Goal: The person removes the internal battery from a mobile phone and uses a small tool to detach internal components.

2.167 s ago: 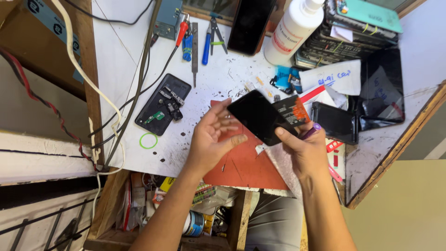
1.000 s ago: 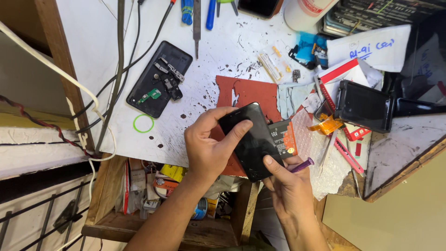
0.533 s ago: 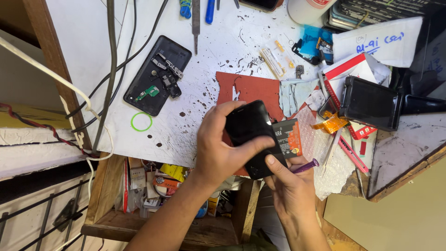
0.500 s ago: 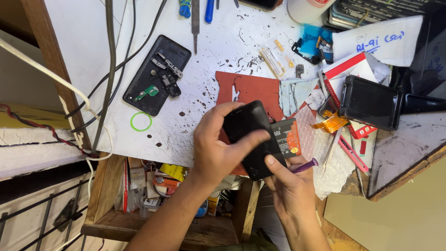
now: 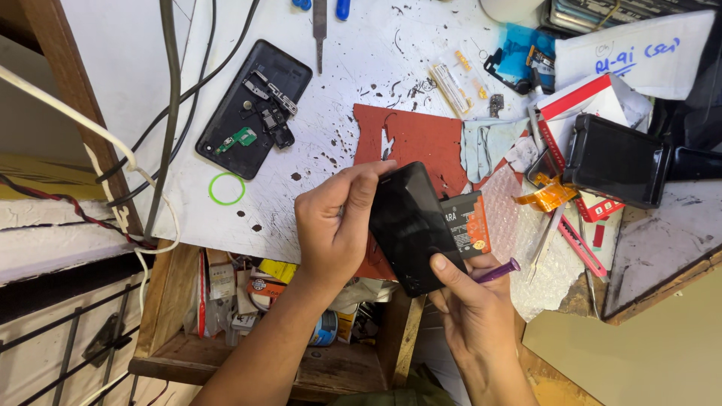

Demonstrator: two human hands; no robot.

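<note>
Holding a black phone (image 5: pixel 410 225) in both grips — left hand (image 5: pixel 335 225) wraps its edge, right hand (image 5: pixel 466 301) pinches below, purple tool (image 5: pixel 498 270) seemingly tucked in — orange-labelled battery (image 5: pixel 468 225) behind, red-and-white box (image 5: pixel 583 113) on the scuffed white bench (image 5: pixel 150 75).

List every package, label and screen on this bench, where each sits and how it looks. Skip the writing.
Phone screen: dark glass slab, held by left hand and right hand.
Battery label: orange and black, just right of the phone.
White envelope: top right, blue handwriting.
Red-and-white box: right, under a black device.
Clear parts bag: top centre.
</note>
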